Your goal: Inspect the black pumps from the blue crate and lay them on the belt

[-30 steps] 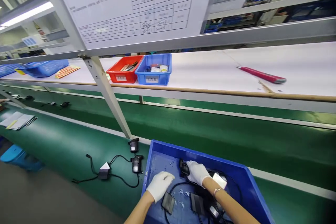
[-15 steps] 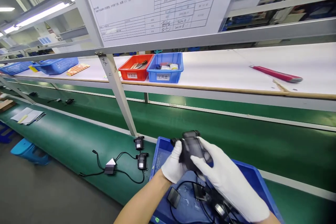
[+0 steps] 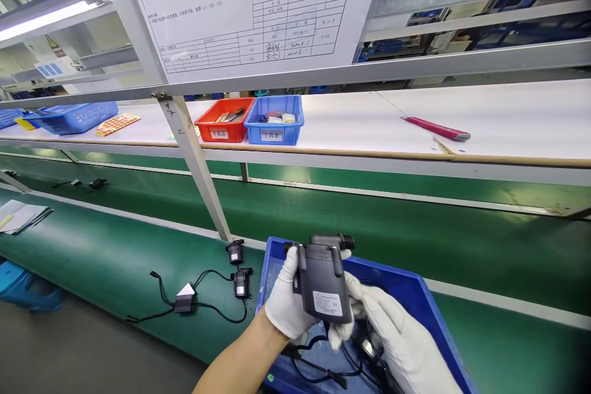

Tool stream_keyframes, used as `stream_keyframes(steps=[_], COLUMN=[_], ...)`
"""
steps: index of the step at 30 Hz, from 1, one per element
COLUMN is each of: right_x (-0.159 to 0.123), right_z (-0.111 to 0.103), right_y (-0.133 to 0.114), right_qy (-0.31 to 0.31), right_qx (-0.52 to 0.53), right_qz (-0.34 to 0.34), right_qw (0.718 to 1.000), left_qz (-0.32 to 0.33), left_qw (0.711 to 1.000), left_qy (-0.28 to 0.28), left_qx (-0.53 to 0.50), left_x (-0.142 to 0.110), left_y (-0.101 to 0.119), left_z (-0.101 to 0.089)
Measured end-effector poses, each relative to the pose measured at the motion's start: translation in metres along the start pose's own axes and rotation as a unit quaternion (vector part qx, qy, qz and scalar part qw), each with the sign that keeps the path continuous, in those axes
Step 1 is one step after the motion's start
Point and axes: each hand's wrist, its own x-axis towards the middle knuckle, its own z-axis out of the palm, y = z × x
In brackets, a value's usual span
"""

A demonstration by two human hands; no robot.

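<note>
A black water pump with threaded ports and a white label is raised above a blue bin, its label side facing me. White-gloved, my left hand grips it from the left, thumb along the side. My right hand, also gloved, is closed at the pump's lower right edge; what its curled fingers pinch is hidden. Black cables and more dark parts lie in the bin beneath both hands.
Left of the bin, two black pumps with cables and a small box lie on the green bench. On the shelf stand a red tray, a blue tray and a red cutter knife. A metal post rises behind the bench.
The pump has turned so that its label faces me. My right hand has slid from its body to the lower right edge, while my left hand keeps its grip. The view has shifted right.
</note>
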Motion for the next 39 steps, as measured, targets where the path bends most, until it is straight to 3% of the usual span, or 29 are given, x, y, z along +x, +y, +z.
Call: stream_keyframes(steps=[4,8,11,14,16,19,24,35,39], right_x=[-0.006,-0.009,-0.004,0.006,0.013,0.017,0.015,0.009,0.006], right_z=[-0.002,-0.006,-0.012,-0.019,-0.024,-0.028,-0.027,-0.021,-0.021], right_y=[-0.011,-0.029,-0.047,-0.061,-0.067,-0.070,-0.066,-0.058,-0.060], right_qy=[0.056,0.127,0.079,-0.003,-0.053,-0.074,-0.110,-0.052,-0.071], right_qx=[-0.072,-0.144,-0.172,-0.200,-0.212,-0.214,-0.200,-0.147,-0.179], right_qz=[-0.076,-0.254,-0.393,-0.465,-0.486,-0.501,-0.456,-0.498,-0.491], right_qw=[0.993,0.948,0.900,0.862,0.846,0.836,0.860,0.853,0.849], left_qz=[0.003,-0.014,-0.020,-0.033,-0.052,-0.096,-0.119,-0.142,-0.138], left_qw=[1.000,1.000,1.000,0.998,0.997,0.993,0.988,0.987,0.988], left_qy=[0.005,0.004,0.011,0.033,0.035,0.021,0.023,0.032,0.035], left_qx=[-0.009,-0.013,-0.017,-0.036,-0.048,-0.070,-0.094,-0.069,-0.063], left_x=[-0.002,-0.005,-0.008,-0.009,-0.010,-0.009,-0.009,-0.011,-0.012], left_y=[0.005,0.007,0.005,0.000,-0.003,-0.009,-0.014,-0.019,-0.018], left_z=[0.006,0.011,0.013,0.014,0.012,0.010,0.012,0.011,0.013])
